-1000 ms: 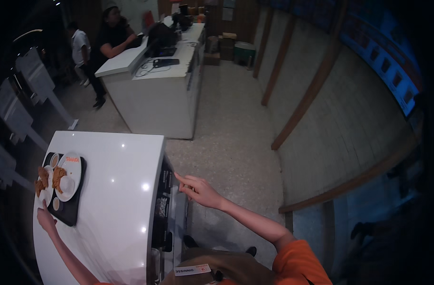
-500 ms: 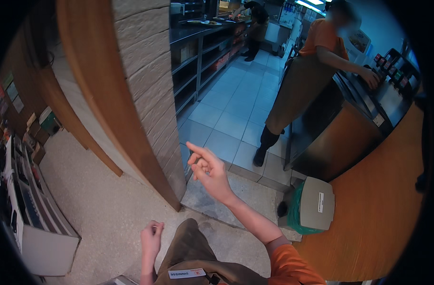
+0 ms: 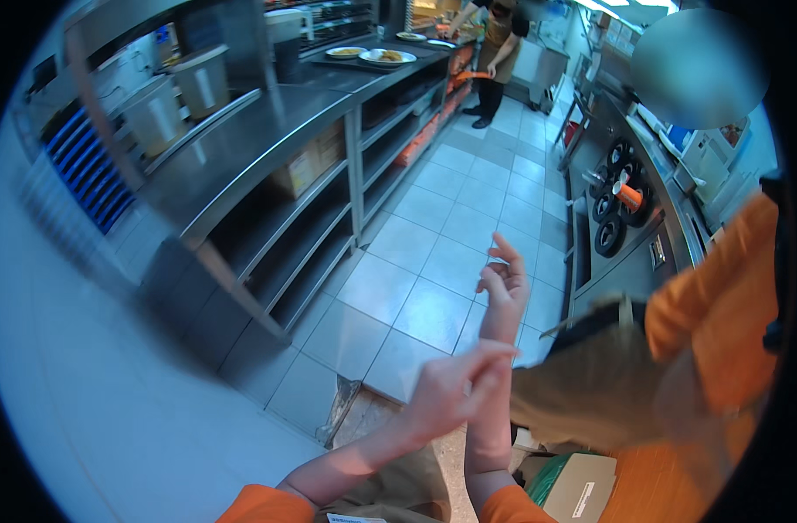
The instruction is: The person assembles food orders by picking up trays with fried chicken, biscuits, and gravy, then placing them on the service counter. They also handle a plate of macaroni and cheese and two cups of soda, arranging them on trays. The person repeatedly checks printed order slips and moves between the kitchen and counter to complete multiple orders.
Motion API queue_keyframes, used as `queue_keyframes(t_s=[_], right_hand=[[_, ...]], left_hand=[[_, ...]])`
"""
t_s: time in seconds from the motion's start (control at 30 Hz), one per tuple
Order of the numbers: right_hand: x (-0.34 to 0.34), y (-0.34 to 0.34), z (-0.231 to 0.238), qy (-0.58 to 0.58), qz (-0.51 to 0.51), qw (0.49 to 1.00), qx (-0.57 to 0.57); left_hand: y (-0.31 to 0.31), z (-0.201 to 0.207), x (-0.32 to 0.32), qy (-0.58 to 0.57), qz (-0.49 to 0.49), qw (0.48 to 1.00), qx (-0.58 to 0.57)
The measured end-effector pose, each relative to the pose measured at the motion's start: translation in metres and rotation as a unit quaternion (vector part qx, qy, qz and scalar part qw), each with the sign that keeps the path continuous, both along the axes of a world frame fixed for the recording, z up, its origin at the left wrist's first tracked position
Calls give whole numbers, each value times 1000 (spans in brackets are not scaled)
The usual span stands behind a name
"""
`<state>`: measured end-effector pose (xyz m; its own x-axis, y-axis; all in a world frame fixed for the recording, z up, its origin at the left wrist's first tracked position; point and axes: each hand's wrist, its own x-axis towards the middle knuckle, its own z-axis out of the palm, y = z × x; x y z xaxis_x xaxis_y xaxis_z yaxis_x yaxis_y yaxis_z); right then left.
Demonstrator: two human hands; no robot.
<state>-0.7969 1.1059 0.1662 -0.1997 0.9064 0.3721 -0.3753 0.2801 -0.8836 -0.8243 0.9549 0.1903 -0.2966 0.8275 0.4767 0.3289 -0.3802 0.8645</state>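
Note:
My left hand (image 3: 442, 397) crosses over my right forearm (image 3: 490, 427) and lies on or just above it near the wrist. Its fingers are smeared by motion, and I cannot tell whether they grip. Farther forward, my right hand (image 3: 507, 281) is raised over the tiled floor (image 3: 407, 244). Its fingers are loosely bent and apart, with nothing in them.
Close on my right stands a co-worker in an orange shirt (image 3: 721, 296) and brown apron. Left is a metal counter (image 3: 267, 131) with shelves and plates (image 3: 387, 57). Another person (image 3: 494, 61) stands beyond. Low right is a bin (image 3: 581, 488); cup dispensers (image 3: 609, 235) line the right-hand unit.
My view has moved forward past the brick wall into the tiled kitchen. My left hand has come up across my right forearm. The orange-shirted co-worker is nearer.

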Motion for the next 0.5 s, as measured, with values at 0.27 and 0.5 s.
queue_keyframes(t_s=[0.27,0.5], right_hand=[[-40,304,71,29,-89,983,-159],[-176,598,122,-27,1,977,-211]], left_hand=[[208,102,-94,158,-196,962,109],[291,63,-281,-75,207,941,-256]])
